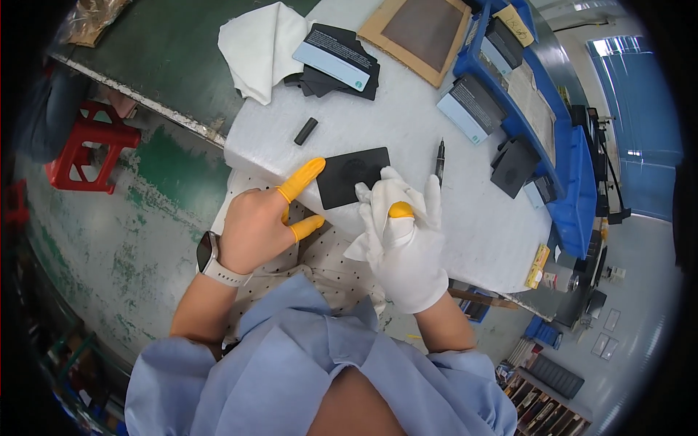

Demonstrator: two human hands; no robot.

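A flat black card (345, 182) lies near the front edge of the white-covered table. My left hand (254, 221), in yellow finger cots and with a watch at the wrist, has its index fingertip at the card's upper left corner. Its thumb is spread apart, off the card. My right hand (411, 269) wears a white glove, with a yellow cot showing on one finger. Bunched in it is a white cloth (374, 207), over the card's right side. The fingers' undersides are hidden.
A black marker (440, 163) lies right of the card; its cap (306, 131) lies to the left. Behind are a folded white cloth (262, 47), stacked cards (338, 62) and a framed screen (418, 33). At right stand boxes (472, 109) and a blue tray (578, 189).
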